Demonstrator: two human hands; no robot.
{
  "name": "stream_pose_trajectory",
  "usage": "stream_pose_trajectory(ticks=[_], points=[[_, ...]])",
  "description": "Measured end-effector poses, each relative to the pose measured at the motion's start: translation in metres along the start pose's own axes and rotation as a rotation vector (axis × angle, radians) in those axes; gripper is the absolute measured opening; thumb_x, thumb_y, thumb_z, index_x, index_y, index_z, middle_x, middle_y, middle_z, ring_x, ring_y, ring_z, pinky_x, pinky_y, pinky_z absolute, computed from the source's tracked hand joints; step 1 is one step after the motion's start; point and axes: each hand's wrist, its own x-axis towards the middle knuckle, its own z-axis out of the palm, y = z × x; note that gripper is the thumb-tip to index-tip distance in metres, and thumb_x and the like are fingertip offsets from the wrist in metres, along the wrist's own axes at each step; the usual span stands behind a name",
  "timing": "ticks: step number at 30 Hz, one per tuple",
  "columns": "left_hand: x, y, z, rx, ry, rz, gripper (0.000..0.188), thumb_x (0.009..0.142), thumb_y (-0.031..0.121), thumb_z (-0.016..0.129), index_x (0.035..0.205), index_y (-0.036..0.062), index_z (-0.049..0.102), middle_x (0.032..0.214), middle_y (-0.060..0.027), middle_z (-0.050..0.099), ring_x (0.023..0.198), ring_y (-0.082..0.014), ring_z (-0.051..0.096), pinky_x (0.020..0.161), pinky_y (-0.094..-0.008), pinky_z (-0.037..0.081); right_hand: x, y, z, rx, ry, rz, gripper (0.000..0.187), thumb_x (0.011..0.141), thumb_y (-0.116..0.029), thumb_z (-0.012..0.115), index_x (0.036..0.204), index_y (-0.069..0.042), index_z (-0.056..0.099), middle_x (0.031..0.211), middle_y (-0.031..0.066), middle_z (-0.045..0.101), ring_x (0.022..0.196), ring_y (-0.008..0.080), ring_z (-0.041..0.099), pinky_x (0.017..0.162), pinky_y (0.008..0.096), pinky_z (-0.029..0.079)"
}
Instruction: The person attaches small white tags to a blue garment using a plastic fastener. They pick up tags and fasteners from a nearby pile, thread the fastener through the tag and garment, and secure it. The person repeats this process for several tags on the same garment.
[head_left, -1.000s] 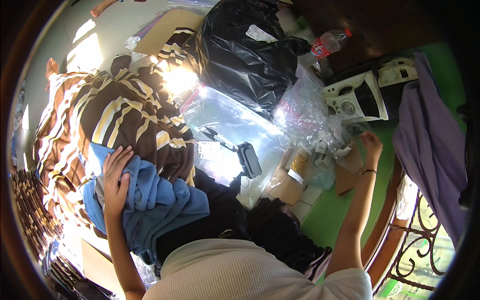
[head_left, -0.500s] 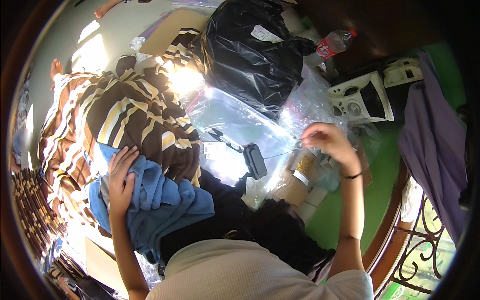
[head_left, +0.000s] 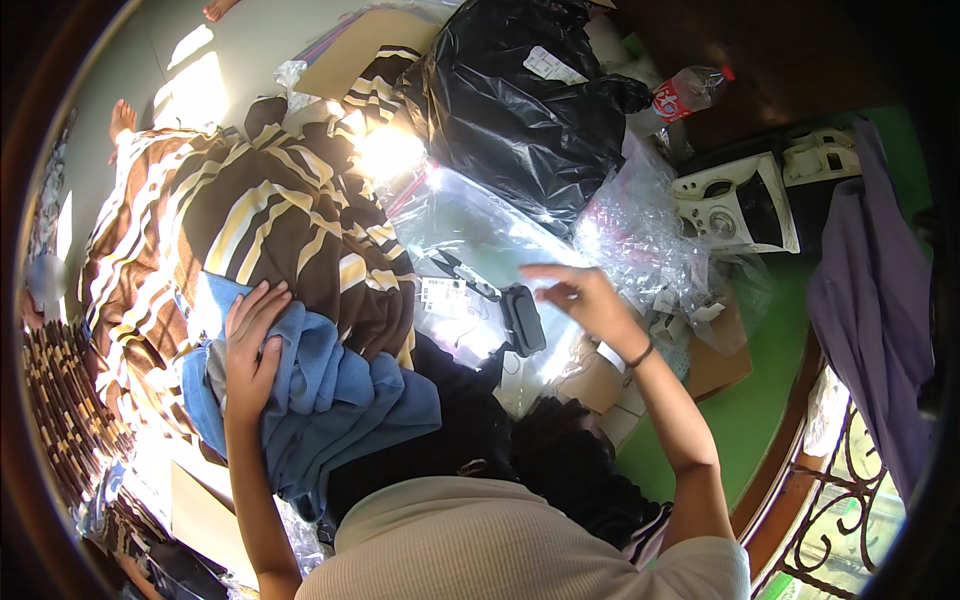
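Note:
My left hand (head_left: 252,335) lies flat with its fingers stretched over the bunched blue cloth (head_left: 335,375) on my lap. My right hand (head_left: 585,305) is raised above a clear plastic sheet (head_left: 500,225), index finger extended and thumb apart from it; I make out nothing between them. Just below those fingers sits a small black case with rounded corners (head_left: 522,320). Beside it are a slim black-and-silver tool, perhaps thread snips (head_left: 470,275), and a white label (head_left: 443,294). Brown, white and yellow striped fabric (head_left: 240,225) spreads out beyond my left hand.
A big black plastic bag (head_left: 520,120) stands at the far side, with a red-labelled bottle (head_left: 690,92) to its right. White speaker-like housings (head_left: 740,205) and a hanging purple cloth (head_left: 865,280) are at the right. Small boxes (head_left: 590,378) lie near my right forearm.
My right hand has moved left, from the right side of the plastic to above the black case. A thin strand seen between hand and case no longer shows. My left hand stays on the cloth.

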Motion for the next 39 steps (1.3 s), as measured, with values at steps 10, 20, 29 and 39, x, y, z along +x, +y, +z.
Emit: stream_pose_trajectory(ticks=[10, 20, 29, 39], points=[[0.001, 0.001, 0.0, 0.005, 0.008, -0.003, 0.039, 0.079, 0.025, 0.039, 0.106, 0.0011, 0.055, 0.114, -0.011, 0.053, 0.116, -0.0268, 0.04, 0.1, -0.041, 0.019, -0.065, 0.06, -0.152, -0.489, 1.141, -0.041, 0.013, 0.08, -0.002, 0.05, 0.089, -0.004, 0.059, 0.079, 0.0041, 0.058, 0.066, 0.009, 0.056, 0.057, 0.0203, 0.043], [0.0, 0.0, 0.001, 0.031, 0.012, 0.013, 0.038, 0.079, 0.023, 0.038, 0.106, 0.0009, 0.055, 0.113, -0.0107, 0.054, 0.115, -0.0263, 0.041, 0.1, -0.0401, 0.02, -0.133, 0.183, -0.189, -0.473, 0.521, 0.738, 0.023, 0.069, -0.001, 0.053, 0.092, 0.002, 0.059, 0.071, 0.0104, 0.06, 0.058, 0.0152, 0.061, 0.046, 0.0246, 0.047], [0.001, 0.002, 0.001, 0.021, 0.015, -0.002, 0.037, 0.078, 0.02, 0.039, 0.106, 0.0006, 0.055, 0.113, -0.011, 0.054, 0.115, -0.0263, 0.041, 0.1, -0.0406, 0.02, -0.131, 0.211, -0.184, -0.488, 0.779, 0.873, 0.022, 0.072, -0.014, 0.055, 0.089, -0.003, 0.063, 0.067, 0.014, 0.062, 0.051, 0.0232, 0.061, 0.053, 0.0311, 0.049], [0.001, 0.0, 0.001, 0.05, 0.014, 0.0, 0.037, 0.079, 0.02, 0.039, 0.107, 0.001, 0.055, 0.114, -0.0108, 0.053, 0.115, -0.0263, 0.041, 0.1, -0.0405, 0.02, -0.133, 0.091, -0.22, -0.35, 0.688, 0.905, 0.022, 0.078, -0.017, 0.052, 0.094, -0.003, 0.058, 0.075, 0.0061, 0.062, 0.054, 0.0129, 0.06, 0.041, 0.0206, 0.042]])
